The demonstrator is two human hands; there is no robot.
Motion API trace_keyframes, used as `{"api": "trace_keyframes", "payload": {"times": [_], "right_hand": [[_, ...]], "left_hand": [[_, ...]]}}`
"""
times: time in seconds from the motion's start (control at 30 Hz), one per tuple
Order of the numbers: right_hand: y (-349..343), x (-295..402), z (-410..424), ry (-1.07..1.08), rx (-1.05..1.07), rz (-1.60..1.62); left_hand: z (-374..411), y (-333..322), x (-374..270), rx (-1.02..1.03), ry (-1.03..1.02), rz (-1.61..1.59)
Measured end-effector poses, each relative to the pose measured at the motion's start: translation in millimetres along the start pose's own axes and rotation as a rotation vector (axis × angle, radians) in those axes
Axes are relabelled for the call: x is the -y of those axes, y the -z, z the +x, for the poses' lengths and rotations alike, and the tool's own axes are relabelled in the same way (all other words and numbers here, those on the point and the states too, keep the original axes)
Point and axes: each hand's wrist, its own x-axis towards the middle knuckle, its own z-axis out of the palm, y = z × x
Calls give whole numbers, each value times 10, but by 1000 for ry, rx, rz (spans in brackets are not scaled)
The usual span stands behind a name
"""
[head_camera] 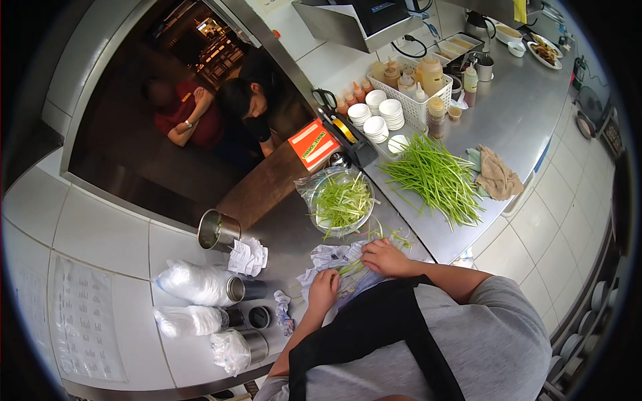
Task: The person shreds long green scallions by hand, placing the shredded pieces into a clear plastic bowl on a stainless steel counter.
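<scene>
Both hands are low in the middle of the view, over crumpled printed paper (326, 257) on the steel counter. My left hand (325, 286) rests with bent fingers at the left end of a few green stalks (352, 267). At their right end is my right hand (385, 257), its fingers curled down onto them; whether either hand grips them is hard to tell. Beyond the paper stands a plastic-lined bowl (372, 196) heaped with cut pale-green stalks (341, 200). A large pile of long green stalks (434, 178) lies to the right. Trimmings are scattered beside my right hand.
Steel containers (219, 231), paper slips (248, 256) and bagged plastic (193, 283) stand left. Behind are a tape dispenser (351, 135), stacked white cups (375, 128) and a white basket (406, 105) of squeeze bottles. A brown cloth (497, 173) lies right. Two people are beyond the pass-through opening.
</scene>
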Motion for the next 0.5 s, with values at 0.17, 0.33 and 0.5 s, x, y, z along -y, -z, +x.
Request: {"api": "trace_keyframes", "payload": {"times": [0.17,0.33,0.5], "right_hand": [[25,17,16,-8,-90,-36],[-46,1,-17,-67,-67,-29],[-20,-8,-31,21,-56,-71]], "left_hand": [[13,50,-82,30,109,-79],[59,105,-129,50,42,-90],[86,76,-298,82,-17,-51]]}}
